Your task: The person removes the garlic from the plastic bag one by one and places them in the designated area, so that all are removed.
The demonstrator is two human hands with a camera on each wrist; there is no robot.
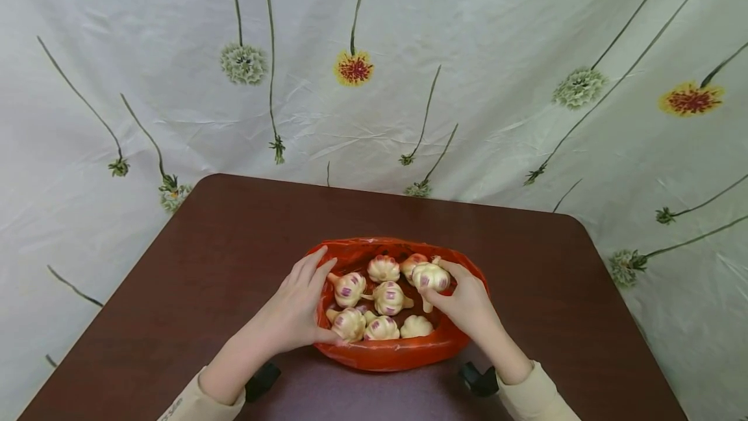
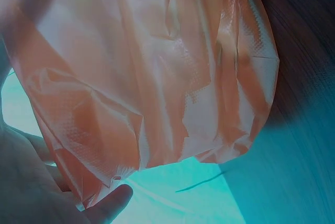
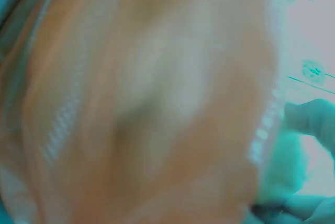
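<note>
An orange-red plastic bag (image 1: 386, 356) lies wide-mouthed on the table with several whitish, purple-marked garlic bulbs (image 1: 390, 298) inside. My left hand (image 1: 295, 310) holds the bag's left rim, thumb at the front edge and fingers spread along the side. In the left wrist view the wrinkled bag wall (image 2: 157, 98) fills most of the picture, with the thumb near its edge. Over the bag's right side, my right hand (image 1: 470, 304) grips a garlic bulb (image 1: 431, 277) between thumb and fingers. The right wrist view is blurred and largely covered by the bag (image 3: 157, 130).
The dark brown table (image 1: 263, 239) extends around the bag, its far edge near a flower-printed white cloth (image 1: 315, 102). Black straps (image 1: 479, 380) sit at both wrists, beside the cream sleeves (image 1: 534, 395).
</note>
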